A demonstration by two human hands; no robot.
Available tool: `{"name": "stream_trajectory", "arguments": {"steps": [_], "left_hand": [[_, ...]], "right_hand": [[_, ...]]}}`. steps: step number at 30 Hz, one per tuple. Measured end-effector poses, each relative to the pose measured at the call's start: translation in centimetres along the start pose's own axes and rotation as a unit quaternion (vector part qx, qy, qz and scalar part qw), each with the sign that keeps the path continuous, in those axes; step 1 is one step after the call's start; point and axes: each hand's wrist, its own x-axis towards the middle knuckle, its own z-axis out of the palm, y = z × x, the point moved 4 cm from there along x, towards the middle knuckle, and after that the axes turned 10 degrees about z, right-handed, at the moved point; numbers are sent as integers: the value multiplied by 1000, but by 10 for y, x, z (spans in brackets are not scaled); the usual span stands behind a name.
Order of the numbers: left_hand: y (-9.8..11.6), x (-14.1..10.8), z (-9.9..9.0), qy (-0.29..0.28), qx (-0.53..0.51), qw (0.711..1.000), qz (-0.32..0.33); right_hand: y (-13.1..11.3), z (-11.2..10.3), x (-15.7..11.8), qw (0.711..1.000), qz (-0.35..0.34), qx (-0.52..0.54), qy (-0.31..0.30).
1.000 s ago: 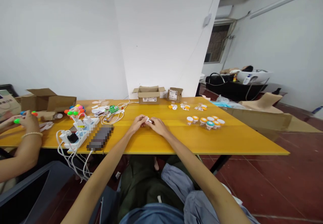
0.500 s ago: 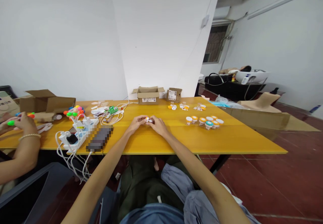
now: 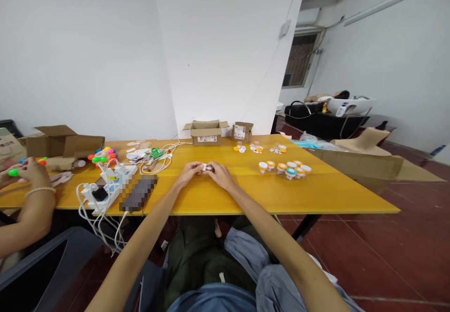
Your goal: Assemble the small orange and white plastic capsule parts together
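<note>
Above the middle of the yellow table [image 3: 225,199], both of my hands are closed on one small plastic jar [image 3: 207,167]. It looks white at one end and dark at the other, and fingers cover much of it. My left hand [image 3: 190,173] grips the white end, while my right hand [image 3: 219,174] pinches the dark end. To the right stands a group of small clear jars [image 3: 290,173] with orange, white and teal lids. Behind them lie piles of loose orange and white pieces [image 3: 257,148], too small to make out.
A power strip [image 3: 105,190] with white cables and a blurred-out dark device [image 3: 138,194] lie to my left. Cardboard boxes [image 3: 206,133] stand along the wall. At far left, a co-worker's hand [image 3: 37,174] is near colourful balls [image 3: 103,156]. The table's right edge ends above red floor.
The jar has turned slightly between my fingers, and its orange part shows less. My hands stay in nearly the same place.
</note>
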Motion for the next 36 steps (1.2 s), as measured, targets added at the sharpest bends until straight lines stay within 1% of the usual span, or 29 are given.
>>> {"name": "stream_trajectory", "arguments": {"steps": [11, 15, 19, 23, 27, 36], "left_hand": [[5, -1, 4, -8, 13, 1000, 5], [7, -2, 3, -13, 4, 1000, 20], [5, -2, 2, -17, -7, 1000, 21], [-1, -1, 1, 1, -21, 1000, 7], [-3, 0, -1, 10, -18, 1000, 12], [0, 0, 1, -17, 3, 1000, 15]], "right_hand": [[-2, -2, -3, 1000, -17, -5, 7], [0, -1, -2, 1000, -12, -2, 8], [0, -1, -1, 999, -8, 32, 15], [0, -1, 0, 997, -10, 78, 23], [0, 0, 1, 993, -28, 109, 24], [-1, -1, 0, 989, -78, 122, 22]]}}
